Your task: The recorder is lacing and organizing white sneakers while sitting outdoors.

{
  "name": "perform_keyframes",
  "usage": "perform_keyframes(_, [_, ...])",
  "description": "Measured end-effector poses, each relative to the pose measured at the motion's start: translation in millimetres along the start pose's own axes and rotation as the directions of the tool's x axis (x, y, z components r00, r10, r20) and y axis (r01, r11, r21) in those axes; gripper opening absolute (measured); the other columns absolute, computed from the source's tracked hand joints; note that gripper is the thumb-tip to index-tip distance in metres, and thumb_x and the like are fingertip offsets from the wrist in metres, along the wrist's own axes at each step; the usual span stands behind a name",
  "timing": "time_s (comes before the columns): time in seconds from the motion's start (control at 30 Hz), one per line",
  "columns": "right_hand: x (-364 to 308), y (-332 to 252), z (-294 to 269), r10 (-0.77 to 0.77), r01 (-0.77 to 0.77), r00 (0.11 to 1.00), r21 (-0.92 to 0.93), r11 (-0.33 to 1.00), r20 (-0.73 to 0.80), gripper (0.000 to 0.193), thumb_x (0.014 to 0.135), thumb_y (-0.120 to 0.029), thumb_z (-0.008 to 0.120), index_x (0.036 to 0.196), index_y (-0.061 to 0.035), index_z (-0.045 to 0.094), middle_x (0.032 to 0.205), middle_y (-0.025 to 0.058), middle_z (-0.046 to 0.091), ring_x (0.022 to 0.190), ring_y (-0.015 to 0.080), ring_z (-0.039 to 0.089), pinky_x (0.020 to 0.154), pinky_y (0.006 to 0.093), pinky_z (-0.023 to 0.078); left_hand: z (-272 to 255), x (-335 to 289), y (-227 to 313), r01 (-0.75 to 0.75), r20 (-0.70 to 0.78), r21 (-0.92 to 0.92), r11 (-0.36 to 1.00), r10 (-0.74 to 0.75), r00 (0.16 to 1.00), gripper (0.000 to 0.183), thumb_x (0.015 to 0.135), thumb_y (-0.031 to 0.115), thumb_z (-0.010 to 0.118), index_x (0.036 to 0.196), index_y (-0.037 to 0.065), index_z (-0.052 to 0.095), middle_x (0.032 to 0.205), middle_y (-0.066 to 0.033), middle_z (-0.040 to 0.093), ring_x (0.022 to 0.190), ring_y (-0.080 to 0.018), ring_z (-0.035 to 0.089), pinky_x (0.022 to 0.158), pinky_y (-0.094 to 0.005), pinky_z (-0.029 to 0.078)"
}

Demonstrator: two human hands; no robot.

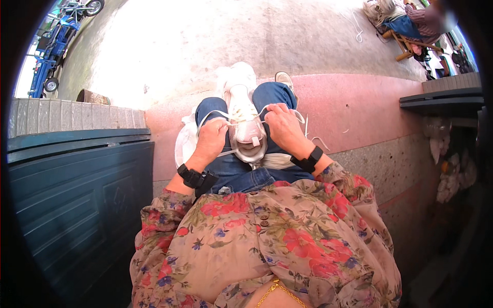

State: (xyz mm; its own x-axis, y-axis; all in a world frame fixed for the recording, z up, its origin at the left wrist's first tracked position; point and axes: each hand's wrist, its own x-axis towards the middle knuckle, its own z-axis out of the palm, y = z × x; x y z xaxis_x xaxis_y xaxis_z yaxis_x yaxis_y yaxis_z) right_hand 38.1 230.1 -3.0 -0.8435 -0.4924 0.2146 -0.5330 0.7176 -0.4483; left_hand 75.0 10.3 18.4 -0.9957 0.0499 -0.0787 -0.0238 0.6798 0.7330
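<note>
Looks like lacing's happening here: left hand (214, 134) and right hand (283, 127) are both pinching the thin white fabric lace (206, 116), the rounded pale-pink-and-white sneaker (248, 130) is sitting between those grips, and the next move's probably calling for an even, snug tug.

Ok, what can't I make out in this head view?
All in the head view:
Exact grip on the thin white shoelace: partly hidden by the left hand and right hand themselves.
Blue metal wheeled vehicle: left side cut off by the fisheye rim.
Person in striped clothing, upper right: head blurred.
Whitish bundles, right: details lost in shadow.
</note>
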Motion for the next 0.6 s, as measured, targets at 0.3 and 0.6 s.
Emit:
perform_keyframes(0.3, [6.9,0.2,3.3,-0.03,0.03,0.999,0.021,0.999,0.031,0.007,0.069,-0.007,0.052,0.07,-0.003,0.058,0.107,0.0096,0.051,0.105,0.0274,0.043,0.085,0.0397,0.034,14.8,-23.7,24.5,-0.409,0.067,0.205,0.889,0.404,0.912,0.011,0.077,0.001,0.049,0.083,-0.001,0.057,0.083,-0.0142,0.058,0.083,-0.0297,0.054,0.072,-0.0352,0.044])
perform_keyframes(0.6, [13.9,-7.6,1.0,-0.179,0.207,0.977,-0.296,0.933,0.12,0.01,0.066,-0.008,0.052,0.073,-0.0052,0.058,0.095,0.0079,0.052,0.094,0.0237,0.046,0.079,0.0358,0.034,3.9,-9.9,-1.3,0.122,0.108,-0.242,0.963,-0.098,0.989,0.019,0.085,0.011,0.049,0.092,-0.004,0.059,0.071,-0.0045,0.059,0.065,-0.009,0.051,0.061,-0.0234,0.041])
